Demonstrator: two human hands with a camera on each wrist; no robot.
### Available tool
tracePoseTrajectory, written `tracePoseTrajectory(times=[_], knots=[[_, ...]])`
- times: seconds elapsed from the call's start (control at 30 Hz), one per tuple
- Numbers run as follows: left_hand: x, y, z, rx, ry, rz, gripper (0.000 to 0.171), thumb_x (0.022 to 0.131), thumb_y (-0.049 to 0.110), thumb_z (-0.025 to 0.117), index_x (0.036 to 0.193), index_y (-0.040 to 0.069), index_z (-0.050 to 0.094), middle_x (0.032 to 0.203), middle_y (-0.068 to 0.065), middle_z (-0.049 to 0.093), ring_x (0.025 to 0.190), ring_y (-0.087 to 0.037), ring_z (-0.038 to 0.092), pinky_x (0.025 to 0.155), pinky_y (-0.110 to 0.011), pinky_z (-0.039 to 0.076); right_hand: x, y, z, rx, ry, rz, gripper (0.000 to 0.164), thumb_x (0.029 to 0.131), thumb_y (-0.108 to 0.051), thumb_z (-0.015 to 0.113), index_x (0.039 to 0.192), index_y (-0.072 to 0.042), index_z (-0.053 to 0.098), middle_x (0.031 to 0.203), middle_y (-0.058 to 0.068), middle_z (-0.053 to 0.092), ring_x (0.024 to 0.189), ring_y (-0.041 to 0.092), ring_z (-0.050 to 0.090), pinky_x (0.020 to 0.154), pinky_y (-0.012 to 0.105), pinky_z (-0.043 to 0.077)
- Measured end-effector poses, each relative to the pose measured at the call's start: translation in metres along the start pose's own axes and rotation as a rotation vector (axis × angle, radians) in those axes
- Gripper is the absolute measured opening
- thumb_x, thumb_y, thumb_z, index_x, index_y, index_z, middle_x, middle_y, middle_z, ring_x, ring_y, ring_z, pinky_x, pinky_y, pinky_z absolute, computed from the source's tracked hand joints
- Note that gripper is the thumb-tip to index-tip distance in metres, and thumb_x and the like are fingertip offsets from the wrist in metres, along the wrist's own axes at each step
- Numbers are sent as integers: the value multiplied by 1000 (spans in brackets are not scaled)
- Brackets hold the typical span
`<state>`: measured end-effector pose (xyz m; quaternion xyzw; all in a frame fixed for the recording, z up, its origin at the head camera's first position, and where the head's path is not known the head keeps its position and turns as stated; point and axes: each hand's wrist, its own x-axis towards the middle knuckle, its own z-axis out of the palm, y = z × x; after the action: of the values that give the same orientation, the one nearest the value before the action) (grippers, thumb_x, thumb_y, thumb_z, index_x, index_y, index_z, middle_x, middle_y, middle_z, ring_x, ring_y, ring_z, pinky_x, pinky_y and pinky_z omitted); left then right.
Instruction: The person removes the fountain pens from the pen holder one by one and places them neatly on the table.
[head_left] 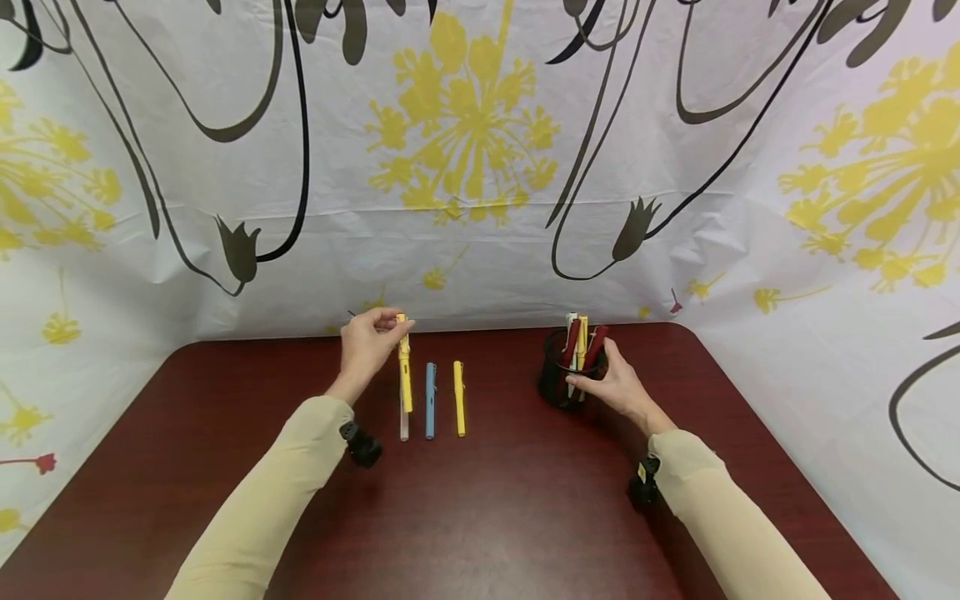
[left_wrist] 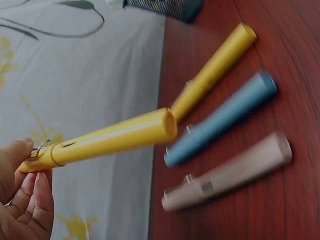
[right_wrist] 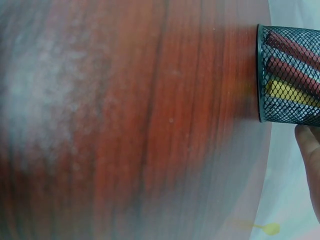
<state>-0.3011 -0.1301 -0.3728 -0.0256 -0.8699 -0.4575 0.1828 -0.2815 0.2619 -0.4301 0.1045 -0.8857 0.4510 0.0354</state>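
Note:
Between its thumb and fingertips, my left hand [head_left: 367,342] pinches a yellow pen [left_wrist: 110,142] by its clip end, the other end hanging over the row of pens. In that row on the table lie a pale pinkish pen [left_wrist: 230,174], a blue pen [head_left: 431,400] and a second yellow pen [head_left: 460,400]. My right hand [head_left: 624,390] grips a black mesh pen cup [right_wrist: 290,111], thumb on the near side. Dark red pens [head_left: 571,343], a yellow pen [head_left: 582,342] and a pale one stand in the cup.
The dark red wooden table [head_left: 480,508] meets a white sheet [head_left: 480,275] with yellow and grey flower prints along its back edge. The cup stands near that edge, right of the row. Each wrist carries a small black camera [head_left: 362,444].

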Motion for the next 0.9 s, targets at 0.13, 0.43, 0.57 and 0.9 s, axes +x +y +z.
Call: tracePoseTrajectory(times=[0.13, 0.43, 0.57, 0.9], knots=[[-2, -13, -11, 88, -14, -18, 36, 84, 34, 70, 112, 10, 70, 96, -11, 71, 85, -24, 67, 70, -39, 54, -1, -1, 0, -8, -6, 20, 97, 81, -33, 74, 149, -4, 12, 147, 23, 30, 135, 38, 30, 105, 57, 30], [-8, -33, -21, 206, -86, -54, 38, 85, 34, 69, 113, 9, 69, 94, -11, 71, 79, -24, 66, 66, -38, 52, -1, -3, -1, -32, -26, 53, 104, 82, -35, 72, 151, -3, 0, 154, 25, 11, 140, 41, 16, 106, 61, 25], [-12, -41, -17, 245, -115, -57, 37, 85, 34, 69, 111, 7, 69, 95, -13, 71, 80, -24, 66, 67, -38, 53, -2, -1, 0, -28, -17, 47, 103, 81, -35, 73, 151, -4, 3, 154, 24, 15, 141, 40, 18, 107, 59, 25], [-11, -55, -11, 301, -138, -73, 32, 83, 30, 71, 102, 3, 72, 93, -14, 71, 76, -25, 65, 62, -35, 51, -3, -7, -2, -17, -20, 43, 102, 82, -31, 73, 150, -2, 4, 153, 25, 15, 140, 40, 18, 107, 59, 26]])
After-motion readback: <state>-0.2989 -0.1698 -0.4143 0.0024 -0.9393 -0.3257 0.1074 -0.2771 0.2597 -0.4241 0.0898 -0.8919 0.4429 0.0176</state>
